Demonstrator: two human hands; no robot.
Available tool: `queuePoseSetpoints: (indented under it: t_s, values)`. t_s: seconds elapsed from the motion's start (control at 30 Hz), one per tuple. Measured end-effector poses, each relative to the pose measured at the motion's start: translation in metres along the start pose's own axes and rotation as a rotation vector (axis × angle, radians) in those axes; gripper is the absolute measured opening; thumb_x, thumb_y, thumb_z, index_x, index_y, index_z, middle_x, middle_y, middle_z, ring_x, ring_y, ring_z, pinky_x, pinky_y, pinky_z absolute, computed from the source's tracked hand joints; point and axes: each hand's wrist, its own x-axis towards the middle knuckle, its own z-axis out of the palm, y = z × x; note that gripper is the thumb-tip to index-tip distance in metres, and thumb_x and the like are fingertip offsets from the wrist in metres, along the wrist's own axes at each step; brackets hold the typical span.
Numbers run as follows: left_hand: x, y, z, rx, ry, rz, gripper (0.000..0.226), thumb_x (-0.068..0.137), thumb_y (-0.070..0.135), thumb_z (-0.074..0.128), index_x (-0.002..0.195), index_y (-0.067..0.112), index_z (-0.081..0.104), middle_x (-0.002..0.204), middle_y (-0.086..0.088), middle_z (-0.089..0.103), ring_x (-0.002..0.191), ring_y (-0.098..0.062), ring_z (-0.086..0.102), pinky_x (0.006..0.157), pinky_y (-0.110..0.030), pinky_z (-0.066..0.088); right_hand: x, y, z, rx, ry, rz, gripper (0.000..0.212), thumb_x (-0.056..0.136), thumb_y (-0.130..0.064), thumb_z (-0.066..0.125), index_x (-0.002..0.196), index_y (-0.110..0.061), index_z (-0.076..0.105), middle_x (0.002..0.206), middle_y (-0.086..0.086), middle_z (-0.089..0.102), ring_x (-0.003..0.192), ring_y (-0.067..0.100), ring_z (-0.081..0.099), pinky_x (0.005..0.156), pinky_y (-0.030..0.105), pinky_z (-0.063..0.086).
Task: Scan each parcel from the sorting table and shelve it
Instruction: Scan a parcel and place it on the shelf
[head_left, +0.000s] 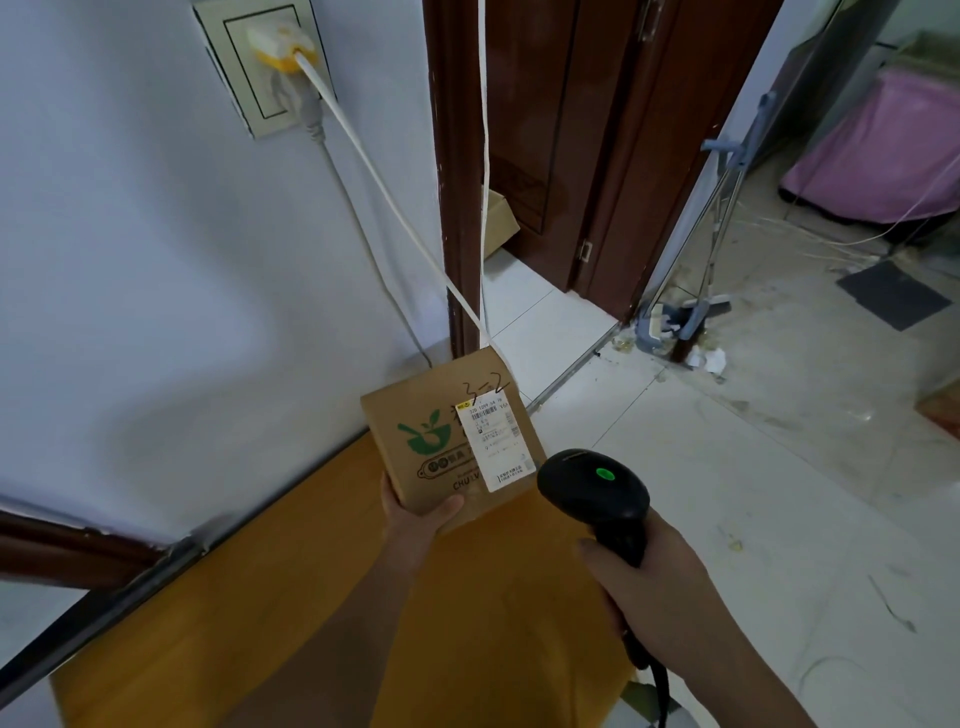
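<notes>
A small brown cardboard parcel (441, 436) with a green logo, a white shipping label and a handwritten "3-2" is held up over the orange sorting table (322, 597). My left hand (421, 512) grips its lower edge, thumb on the front face. My right hand (649, 587) holds a black barcode scanner (592, 491) by its handle, just right of and slightly below the parcel. A green light glows on top of the scanner, whose head points toward the label.
A white wall (156, 260) with a socket and plugged-in cables (363, 171) stands to the left. Ahead is a dark wooden door frame (452, 208) with an open door. A mop (717, 249) leans at the right, over a dirty tiled floor (753, 467).
</notes>
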Motion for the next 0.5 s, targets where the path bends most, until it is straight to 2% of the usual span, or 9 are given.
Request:
queuePoseSetpoints:
  t_s: [0.13,0.2,0.27,0.33,0.43,0.5]
  values:
    - [-0.01,0.004,-0.001,-0.028,-0.061,0.039,0.143,0.05,0.017,0.103,0.162,0.031,0.016,0.141,-0.003,0.055,0.129,-0.028,0.057,0.099,-0.054,0.057,0.017,0.011,0.015,0.02,0.061,-0.022,0.016,0.091,-0.014,0.067,0.083,-0.021,0.055,0.053,-0.002,0.052,0.047,0.011,0.052,0.052,0.023,0.05]
    - [-0.01,0.002,-0.001,-0.04,-0.069,0.051,0.138,0.054,0.012,0.101,0.162,0.03,0.016,0.14,-0.002,0.055,0.128,-0.027,0.057,0.094,-0.045,0.06,0.027,0.013,0.024,0.051,0.084,-0.04,0.018,0.092,-0.011,0.064,0.082,-0.022,0.053,0.053,-0.003,0.051,0.041,0.005,0.049,0.046,0.017,0.047]
    - [-0.009,-0.002,-0.001,-0.048,-0.067,0.066,0.128,0.064,0.001,0.095,0.161,0.031,0.017,0.138,-0.001,0.054,0.126,-0.026,0.057,0.085,-0.035,0.06,0.035,0.012,0.033,0.074,0.083,-0.06,0.018,0.094,-0.011,0.062,0.083,-0.022,0.053,0.056,0.0,0.052,0.041,0.005,0.05,0.045,0.017,0.046]
    - [-0.009,-0.004,-0.001,-0.059,-0.073,0.085,0.128,0.062,0.003,0.097,0.16,0.033,0.02,0.137,-0.001,0.056,0.126,-0.026,0.059,0.084,-0.036,0.062,0.041,0.009,0.039,0.08,0.074,-0.083,0.016,0.094,-0.011,0.061,0.084,-0.021,0.053,0.058,0.002,0.053,0.047,0.012,0.052,0.048,0.024,0.049]
    - [-0.011,-0.006,-0.002,-0.054,-0.07,0.114,0.136,0.046,0.022,0.102,0.157,0.036,0.025,0.137,-0.002,0.059,0.124,-0.026,0.062,0.087,-0.044,0.063,0.049,0.005,0.047,0.067,0.065,-0.102,0.013,0.093,-0.013,0.061,0.085,-0.021,0.054,0.063,0.01,0.057,0.054,0.022,0.054,0.057,0.038,0.056]
    - [-0.012,-0.009,-0.002,-0.062,-0.07,0.131,0.133,0.05,0.016,0.1,0.158,0.032,0.024,0.137,-0.003,0.059,0.123,-0.025,0.063,0.082,-0.039,0.064,0.055,0.004,0.051,0.042,0.059,-0.105,0.011,0.093,-0.016,0.061,0.087,-0.022,0.055,0.071,0.017,0.064,0.056,0.023,0.057,0.062,0.046,0.059]
